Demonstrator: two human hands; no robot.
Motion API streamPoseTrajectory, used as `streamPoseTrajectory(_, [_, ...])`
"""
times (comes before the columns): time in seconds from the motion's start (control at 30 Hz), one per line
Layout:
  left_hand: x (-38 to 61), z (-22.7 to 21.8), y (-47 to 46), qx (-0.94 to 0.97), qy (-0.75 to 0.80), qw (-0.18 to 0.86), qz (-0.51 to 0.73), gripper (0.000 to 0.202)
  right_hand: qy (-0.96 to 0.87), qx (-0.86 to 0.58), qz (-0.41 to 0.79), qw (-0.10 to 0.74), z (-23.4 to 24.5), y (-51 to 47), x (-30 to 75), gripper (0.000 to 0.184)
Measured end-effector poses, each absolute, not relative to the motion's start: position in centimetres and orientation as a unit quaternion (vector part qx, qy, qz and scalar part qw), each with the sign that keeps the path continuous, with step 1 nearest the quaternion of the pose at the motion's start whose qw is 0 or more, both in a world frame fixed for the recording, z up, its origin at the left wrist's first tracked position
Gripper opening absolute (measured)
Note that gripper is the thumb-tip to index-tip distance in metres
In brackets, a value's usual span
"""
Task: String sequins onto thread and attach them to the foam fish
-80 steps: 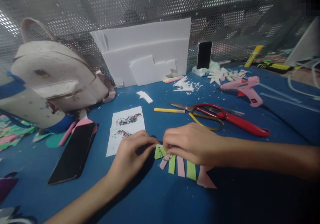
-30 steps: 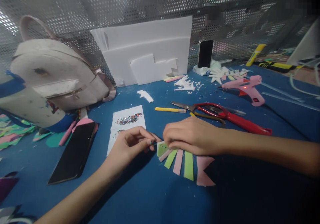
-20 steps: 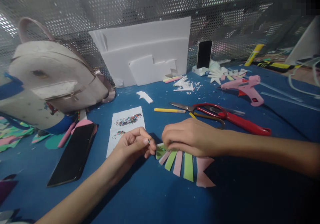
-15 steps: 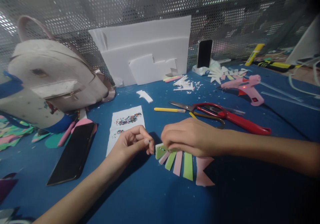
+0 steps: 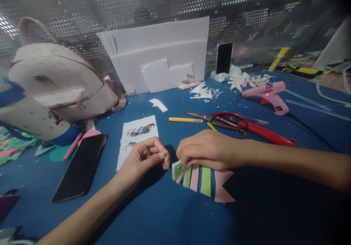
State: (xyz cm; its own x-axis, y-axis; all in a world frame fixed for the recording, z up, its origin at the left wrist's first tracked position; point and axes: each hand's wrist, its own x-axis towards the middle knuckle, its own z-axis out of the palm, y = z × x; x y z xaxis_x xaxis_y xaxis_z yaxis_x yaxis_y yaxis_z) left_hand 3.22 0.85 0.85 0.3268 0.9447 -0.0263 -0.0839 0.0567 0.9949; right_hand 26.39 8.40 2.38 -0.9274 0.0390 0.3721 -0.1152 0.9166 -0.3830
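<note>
My right hand (image 5: 204,150) is closed over the top of a fish-shaped piece of green and pink strips (image 5: 206,181), its fingertips pressed on the left end. The strips fan downward, ending at the right in a notched pink tail. A tiny shiny teal bit shows on the leftmost green strip. Just left of the piece, my left hand (image 5: 148,155) pinches something thin and dark with thumb and forefinger; it is too small to name. Behind that hand lies a white paper (image 5: 124,142) bearing two small heaps of multicoloured sequins or beads.
Large red-handled scissors (image 5: 271,134), a yellow marker (image 5: 186,120) and a pink glue gun (image 5: 274,98) lie beyond my hands. A black phone (image 5: 78,168) is at left, near a pale backpack (image 5: 55,77). White boards (image 5: 161,48) lean at the back, with white scraps (image 5: 201,91) before them.
The left strips of the fish-shaped piece have tilted and bunched toward my right fingers, and the teal bit shows more clearly. My left hand has barely moved.
</note>
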Motion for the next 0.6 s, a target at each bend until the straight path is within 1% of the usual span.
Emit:
streamPoseTrajectory(0.3, [3.2, 0.9, 0.9, 0.564, 0.421, 0.574, 0.419, 0.015, -0.958, 0.025, 0.22, 0.184, 2.1, 8.8, 26.5, 0.015])
streamPoseTrajectory(0.6, [3.0, 0.9, 0.8, 0.555, 0.432, 0.561, 0.437, 0.013, -0.957, 0.014, 0.239, 0.166, 2.2, 9.6, 26.8, 0.014])
